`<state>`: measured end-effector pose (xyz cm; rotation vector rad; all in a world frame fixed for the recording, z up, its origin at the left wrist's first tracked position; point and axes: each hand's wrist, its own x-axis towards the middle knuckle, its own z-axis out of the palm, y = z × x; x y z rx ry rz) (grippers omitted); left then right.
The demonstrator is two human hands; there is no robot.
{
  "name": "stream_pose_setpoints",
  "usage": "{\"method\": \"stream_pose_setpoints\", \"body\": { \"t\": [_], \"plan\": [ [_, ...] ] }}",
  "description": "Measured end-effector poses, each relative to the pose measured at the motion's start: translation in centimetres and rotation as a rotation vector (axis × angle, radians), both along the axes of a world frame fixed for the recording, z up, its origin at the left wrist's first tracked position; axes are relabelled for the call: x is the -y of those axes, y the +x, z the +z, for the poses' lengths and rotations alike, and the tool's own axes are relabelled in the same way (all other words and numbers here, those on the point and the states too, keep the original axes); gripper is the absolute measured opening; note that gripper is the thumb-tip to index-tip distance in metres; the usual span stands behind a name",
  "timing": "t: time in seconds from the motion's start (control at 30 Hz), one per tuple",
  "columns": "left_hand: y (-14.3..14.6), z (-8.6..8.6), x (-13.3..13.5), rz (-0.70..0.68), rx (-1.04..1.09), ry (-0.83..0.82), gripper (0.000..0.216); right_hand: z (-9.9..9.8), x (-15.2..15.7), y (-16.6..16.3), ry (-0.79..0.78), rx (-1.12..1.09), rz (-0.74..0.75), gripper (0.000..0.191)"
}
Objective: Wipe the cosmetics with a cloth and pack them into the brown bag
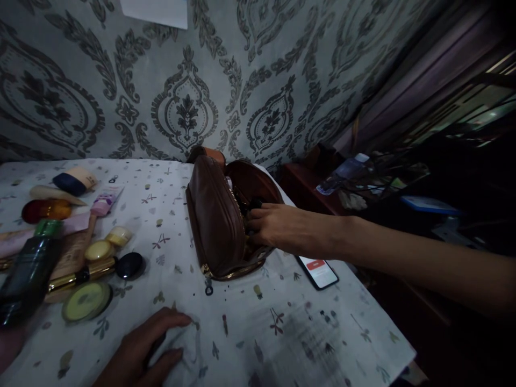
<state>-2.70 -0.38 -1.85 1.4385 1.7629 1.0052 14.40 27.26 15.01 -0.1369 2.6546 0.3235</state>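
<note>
A brown leather pouch (215,217) stands open on the table, its gold zipper undone. My right hand (278,226) reaches into its opening, fingertips curled inside among dark items I cannot make out. My left hand (141,349) rests on the patterned tablecloth (250,328) near the front edge, fingers stretched loosely and holding nothing. A phone (319,271) with a lit screen lies under my right wrist, just right of the pouch.
Several cosmetics lie at the left: a dark green bottle (30,269), round yellow compacts (86,301), a black-capped gold tube (100,267), a pink tube (105,200). Patterned wallpaper rises behind. A dark cluttered side table (363,183) stands to the right.
</note>
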Motion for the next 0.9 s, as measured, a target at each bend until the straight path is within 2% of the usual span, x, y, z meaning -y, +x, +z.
{"method": "stream_pose_setpoints", "body": {
  "t": [0.23, 0.47, 0.63, 0.7, 0.9],
  "plan": [
    [-0.1, 0.0, -0.1, -0.037, 0.031, -0.013, 0.027, -0.8, -0.7, -1.5, 0.019, 0.081, 0.038, 0.024],
    [-0.3, -1.2, 0.5, -0.036, 0.027, -0.024, 0.03, -2.1, -1.4, -1.8, 0.056, 0.057, 0.116, 0.024],
    [0.5, -2.0, 1.3, 0.116, 0.041, -0.049, 0.034, -2.6, -1.6, -1.8, 0.065, 0.029, 0.111, 0.024],
    [0.7, -2.4, 1.4, 0.144, 0.028, -0.033, 0.036, -2.4, -1.7, -1.7, 0.047, 0.017, 0.114, 0.023],
    [-0.2, -3.8, 1.2, 0.026, -0.036, 0.096, 0.032, 0.0, -1.9, 0.0, -0.018, -0.137, 0.132, 0.021]
  ]
}}
